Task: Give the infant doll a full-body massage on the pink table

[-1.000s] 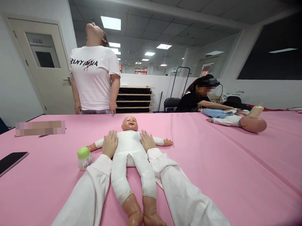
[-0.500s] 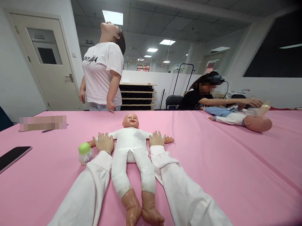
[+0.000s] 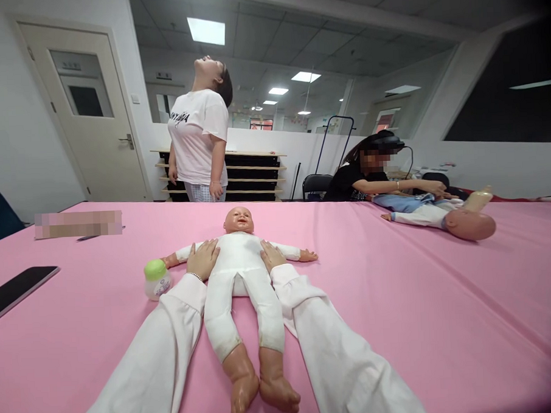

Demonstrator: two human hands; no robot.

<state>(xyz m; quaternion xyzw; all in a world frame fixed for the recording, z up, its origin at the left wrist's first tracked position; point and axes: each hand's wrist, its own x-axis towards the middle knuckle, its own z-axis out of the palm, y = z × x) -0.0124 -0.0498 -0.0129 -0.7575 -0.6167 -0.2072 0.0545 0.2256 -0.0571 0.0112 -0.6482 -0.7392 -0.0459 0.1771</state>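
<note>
1. Doll's body (image 3: pixel 239 255), which I'm touching: white cloth, matt, w/ soft wrinkles.
2. Its head (image 3: pixel 238 220) & feet (image 3: pixel 278 386): smooth plastic/vinyl by the look, glossy w/ highlights.
3. My sleeves (image 3: pixel 149 352): white cloth, matt, lots of folds.
4. Jar (image 3: pixel 158 289): translucent plastic, smooth; lid (image 3: pixel 155 269) = green plastic, smooth.
5. Table covering (image 3: pixel 399 323): pink, smooth, faint sheen, some creases; cloth or vinyl, can't tell.
6. Dark slab (image 3: pixel 21 292), prob. phone: smooth, glass-like face.
7. Other doll's head (image 3: pixel 470 225): smooth plastic, semi-gloss; clothes (image 3: pixel 424 215) cloth, matt.
8. Door handle (image 3: pixel 129 141): shiny metal.
</note>
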